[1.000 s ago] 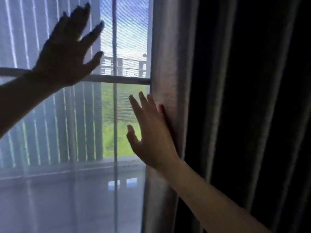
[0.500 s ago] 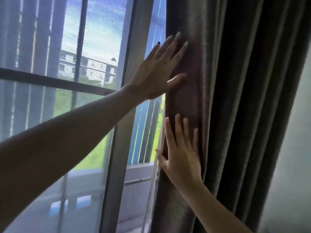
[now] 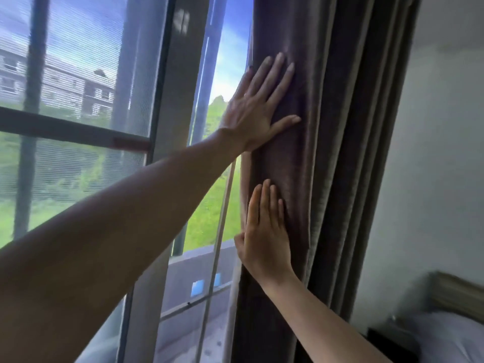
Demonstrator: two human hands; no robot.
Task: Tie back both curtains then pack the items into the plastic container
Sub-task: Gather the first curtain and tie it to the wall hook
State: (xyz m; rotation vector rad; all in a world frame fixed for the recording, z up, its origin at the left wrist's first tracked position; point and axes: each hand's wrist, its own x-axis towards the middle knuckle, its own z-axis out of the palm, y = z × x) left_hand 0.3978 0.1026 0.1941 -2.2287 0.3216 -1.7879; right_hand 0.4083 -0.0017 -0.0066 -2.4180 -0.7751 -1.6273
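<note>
Head view looks at a window with a dark grey curtain (image 3: 348, 153) gathered in vertical folds at about 1 o'clock, filling the strip between the glass and a pale wall (image 3: 440, 166) at 3 o'clock; the left hand (image 3: 258, 108) reaches in from 8 o'clock across the window frame (image 3: 162, 132) and lies flat on the curtain's leading fold, fingers straight and spread, thumb stretched out to the right, its grip released and only pressing the cloth; the right hand (image 3: 264, 239) comes up from 5 o'clock and rests flat on the same fold directly below the left, fingers straight and close together, thumb tucked at the fold's left edge, its grip likewise released; both palms touch the fabric, neither curls round it; through the glass at 10 o'clock stands a blurred building (image 3: 65, 82) above green foliage (image 3: 207, 218); at 4 o'clock a wooden headboard (image 3: 458, 294) and a pale pillow (image 3: 450, 336) of a bed show.
</note>
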